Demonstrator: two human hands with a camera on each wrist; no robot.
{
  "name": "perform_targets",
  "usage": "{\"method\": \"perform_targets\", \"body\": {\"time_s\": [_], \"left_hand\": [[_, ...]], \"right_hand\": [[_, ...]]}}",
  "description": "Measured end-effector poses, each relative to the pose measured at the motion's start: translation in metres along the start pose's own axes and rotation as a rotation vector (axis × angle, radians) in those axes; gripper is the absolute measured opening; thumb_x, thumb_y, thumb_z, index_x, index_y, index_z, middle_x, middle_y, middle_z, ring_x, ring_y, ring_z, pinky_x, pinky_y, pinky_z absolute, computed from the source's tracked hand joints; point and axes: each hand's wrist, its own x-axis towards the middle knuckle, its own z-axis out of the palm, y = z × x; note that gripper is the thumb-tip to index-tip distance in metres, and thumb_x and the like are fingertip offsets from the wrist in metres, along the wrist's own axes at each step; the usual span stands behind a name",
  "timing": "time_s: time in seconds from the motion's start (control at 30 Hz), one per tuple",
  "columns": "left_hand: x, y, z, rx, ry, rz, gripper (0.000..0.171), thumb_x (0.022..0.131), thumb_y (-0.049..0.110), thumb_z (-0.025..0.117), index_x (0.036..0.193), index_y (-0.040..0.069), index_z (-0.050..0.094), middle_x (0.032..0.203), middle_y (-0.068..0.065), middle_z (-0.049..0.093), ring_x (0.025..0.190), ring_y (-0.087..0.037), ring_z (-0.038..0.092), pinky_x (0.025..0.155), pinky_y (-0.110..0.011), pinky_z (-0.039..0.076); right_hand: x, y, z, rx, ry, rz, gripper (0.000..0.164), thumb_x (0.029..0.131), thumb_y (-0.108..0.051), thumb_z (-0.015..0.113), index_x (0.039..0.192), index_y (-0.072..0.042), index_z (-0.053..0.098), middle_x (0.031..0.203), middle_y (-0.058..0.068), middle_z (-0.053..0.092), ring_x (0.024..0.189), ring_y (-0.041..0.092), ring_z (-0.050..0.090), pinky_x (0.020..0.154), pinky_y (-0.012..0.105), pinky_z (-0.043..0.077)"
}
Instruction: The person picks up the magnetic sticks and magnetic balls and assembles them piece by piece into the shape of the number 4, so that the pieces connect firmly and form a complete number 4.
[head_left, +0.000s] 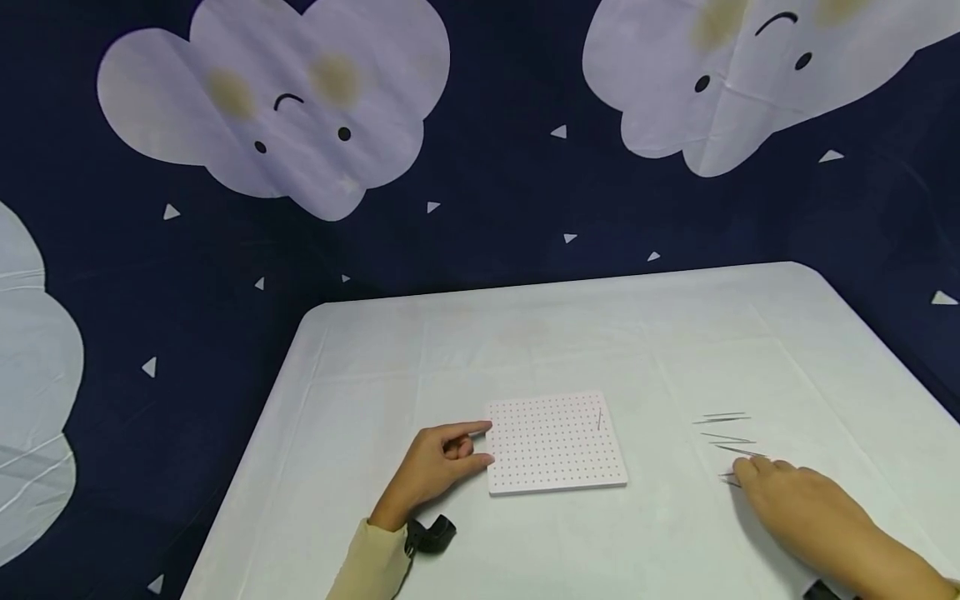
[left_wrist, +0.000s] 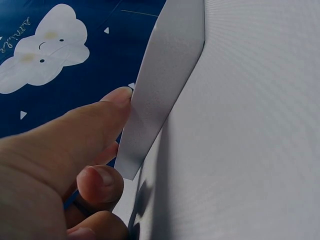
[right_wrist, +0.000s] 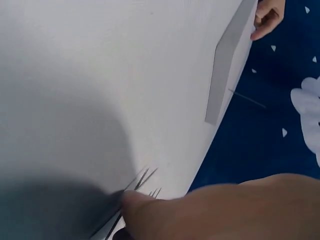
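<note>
A white pegboard [head_left: 555, 477] dotted with rows of small holes lies on the table. One thin metal pin [head_left: 599, 419] stands up from it near the far right corner. My left hand [head_left: 435, 458] touches the board's left edge with the tips of an extended index finger and thumb, the other fingers tucked in. To the right, my right hand [head_left: 802, 508] reaches down with fingertips at several loose thin metal pins [head_left: 727, 439] lying on the table. In the right wrist view some pins [right_wrist: 145, 179] show beyond the fingertips; I cannot tell whether one is pinched.
A white cloth covers the table [head_left: 405, 350], which has rounded far corners. Behind it hangs a dark blue backdrop [head_left: 510, 167] with clouds and small triangles. A black wrist camera [head_left: 433, 535] sits at my left wrist, close over the cloth.
</note>
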Motion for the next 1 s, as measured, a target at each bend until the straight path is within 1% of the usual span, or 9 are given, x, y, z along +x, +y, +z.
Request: {"method": "perform_targets", "body": {"time_s": [0.13, 0.3, 0.37, 0.43, 0.5, 0.57, 0.67, 0.83, 1.0], "left_hand": [[0.0, 0.0, 0.0, -0.002, 0.005, 0.005, 0.044, 0.085, 0.028, 0.086, 0.127, 0.021, 0.073, 0.069, 0.012, 0.049, 0.056, -0.003, 0.033, 0.061, -0.02, 0.037], [0.001, 0.0, -0.001, -0.001, 0.005, 0.003, 0.044, 0.085, 0.028, 0.086, 0.127, 0.021, 0.073, 0.069, 0.012, 0.049, 0.056, -0.003, 0.033, 0.061, -0.02, 0.036], [0.0, 0.0, -0.001, 0.001, 0.005, 0.003, 0.044, 0.085, 0.028, 0.086, 0.127, 0.021, 0.073, 0.069, 0.012, 0.049, 0.056, -0.003, 0.033, 0.061, -0.02, 0.036], [0.0, 0.0, 0.0, 0.003, 0.004, 0.003, 0.044, 0.085, 0.028, 0.086, 0.127, 0.022, 0.073, 0.069, 0.012, 0.049, 0.056, -0.003, 0.033, 0.06, -0.02, 0.035], [0.0, 0.0, 0.0, 0.002, 0.002, 0.003, 0.044, 0.085, 0.028, 0.086, 0.127, 0.021, 0.073, 0.069, 0.012, 0.049, 0.056, -0.003, 0.033, 0.06, -0.02, 0.035], [0.0, -0.001, 0.0, 0.0, 0.001, 0.003, 0.044, 0.086, 0.028, 0.086, 0.127, 0.021, 0.073, 0.069, 0.012, 0.049, 0.056, -0.003, 0.033, 0.061, -0.02, 0.036], [0.0, -0.001, 0.0, -0.01, -0.002, 0.003, 0.044, 0.086, 0.028, 0.086, 0.127, 0.021, 0.073, 0.069, 0.012, 0.048, 0.057, -0.003, 0.033, 0.062, -0.02, 0.037], [0.0, 0.0, 0.0, -0.017, -0.004, -0.002, 0.044, 0.086, 0.029, 0.085, 0.127, 0.021, 0.073, 0.069, 0.013, 0.048, 0.057, -0.003, 0.033, 0.063, -0.02, 0.037], [0.0, 0.0, -0.001, -0.009, -0.001, 0.003, 0.044, 0.086, 0.03, 0.085, 0.128, 0.021, 0.073, 0.069, 0.013, 0.048, 0.056, -0.003, 0.033, 0.064, -0.02, 0.039]], "right_hand": [[0.001, 0.003, -0.004, 0.054, 0.069, -0.022, 0.015, 0.091, -0.002, 0.061, 0.092, -0.012, 0.05, 0.088, -0.002, 0.055, 0.072, 0.015, 0.053, 0.059, 0.04, 0.047], [0.01, 0.001, -0.017, 0.175, 0.095, 0.017, 0.018, 0.097, -0.013, 0.067, 0.095, -0.022, 0.052, 0.087, -0.014, 0.051, 0.075, 0.007, 0.05, 0.062, 0.036, 0.046], [0.014, -0.001, -0.022, 0.206, 0.142, 0.001, 0.02, 0.096, -0.014, 0.07, 0.096, -0.024, 0.053, 0.087, -0.017, 0.051, 0.077, 0.003, 0.049, 0.063, 0.032, 0.045], [0.019, -0.004, -0.026, 0.245, 0.201, -0.017, 0.025, 0.096, -0.011, 0.07, 0.095, -0.025, 0.05, 0.084, -0.02, 0.045, 0.075, 0.001, 0.043, 0.061, 0.027, 0.04], [0.025, -0.008, -0.028, 0.274, 0.273, -0.052, 0.029, 0.095, -0.009, 0.071, 0.095, -0.026, 0.048, 0.084, -0.021, 0.041, 0.076, -0.001, 0.041, 0.062, 0.024, 0.036], [0.033, -0.014, -0.031, 0.306, 0.32, -0.077, 0.029, 0.096, -0.009, 0.07, 0.095, -0.026, 0.047, 0.083, -0.021, 0.038, 0.075, -0.002, 0.039, 0.063, 0.022, 0.034], [0.044, -0.021, -0.036, 0.361, 0.368, -0.115, 0.028, 0.094, -0.008, 0.073, 0.1, -0.024, 0.051, 0.084, -0.02, 0.041, 0.074, -0.003, 0.041, 0.063, 0.02, 0.036], [0.062, -0.033, -0.043, 0.565, 0.381, -0.146, 0.026, 0.095, -0.002, 0.071, 0.102, -0.022, 0.055, 0.08, -0.018, 0.045, 0.068, -0.003, 0.043, 0.061, 0.017, 0.037], [0.073, -0.043, -0.044, 0.788, 0.392, -0.163, 0.026, 0.097, 0.002, 0.067, 0.104, -0.021, 0.058, 0.073, -0.019, 0.041, 0.06, -0.003, 0.038, 0.053, 0.018, 0.036]]}}
